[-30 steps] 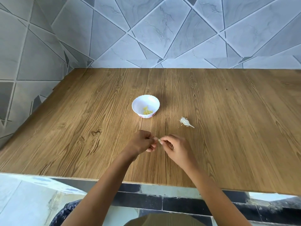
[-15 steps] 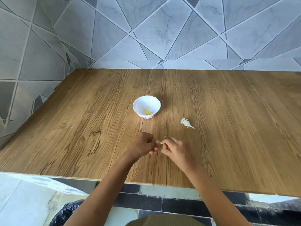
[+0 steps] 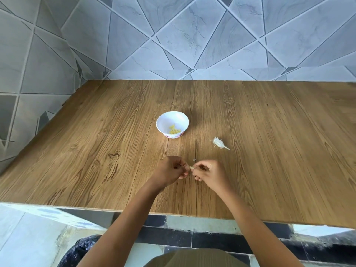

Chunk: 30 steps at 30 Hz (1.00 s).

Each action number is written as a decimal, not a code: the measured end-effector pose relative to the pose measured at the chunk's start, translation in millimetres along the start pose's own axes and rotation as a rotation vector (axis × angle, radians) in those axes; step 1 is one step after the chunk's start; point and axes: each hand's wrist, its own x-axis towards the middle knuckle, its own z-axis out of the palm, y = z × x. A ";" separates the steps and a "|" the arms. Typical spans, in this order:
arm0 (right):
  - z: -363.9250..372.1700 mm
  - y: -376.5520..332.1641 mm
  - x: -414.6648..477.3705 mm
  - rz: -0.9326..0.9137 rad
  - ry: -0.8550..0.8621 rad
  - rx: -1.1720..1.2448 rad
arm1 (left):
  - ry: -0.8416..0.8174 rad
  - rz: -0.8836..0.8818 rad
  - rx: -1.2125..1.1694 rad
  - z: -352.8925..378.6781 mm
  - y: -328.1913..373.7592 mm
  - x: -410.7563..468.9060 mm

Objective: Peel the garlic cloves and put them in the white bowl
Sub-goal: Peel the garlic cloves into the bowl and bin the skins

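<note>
Pale garlic clove (image 3: 191, 167), left hand (image 3: 169, 171), right hand (image 3: 210, 173) fingers (image 3: 200, 167) still pinching, skin flake (image 3: 194, 159) shed

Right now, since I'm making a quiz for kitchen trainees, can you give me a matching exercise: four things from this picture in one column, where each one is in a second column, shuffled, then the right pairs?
Things
1. white bowl
2. garlic clove
3. garlic stalk remnant
4. yellowish peeled pieces

Places
A. lying loose on the table, right of the bowl
B. pinched between the left hand and the right hand
C. inside the bowl
D. standing on the table, beyond both hands

Pairs: 1-D, 2-B, 3-A, 4-C
</note>
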 end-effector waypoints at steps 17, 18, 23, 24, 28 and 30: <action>0.6 -1.4 0.4 0.068 0.025 0.167 | 0.079 0.038 -0.049 -6.8 -7.7 4.0; 0.3 -2.9 0.0 0.081 0.009 0.204 | 0.078 0.053 -0.027 -7.5 -7.6 4.2; 0.4 -5.9 0.7 0.092 -0.034 0.229 | 0.066 0.102 0.046 -8.9 -5.5 4.8; 0.9 -5.8 1.3 0.091 -0.038 0.217 | 0.069 0.094 0.041 -8.4 -4.7 4.6; 5.0 -1.3 2.1 0.099 -0.069 0.176 | 0.058 0.051 0.006 -5.2 -2.0 4.1; 7.5 0.2 1.8 0.094 -0.076 0.137 | 0.036 -0.014 -0.064 -3.0 0.1 3.9</action>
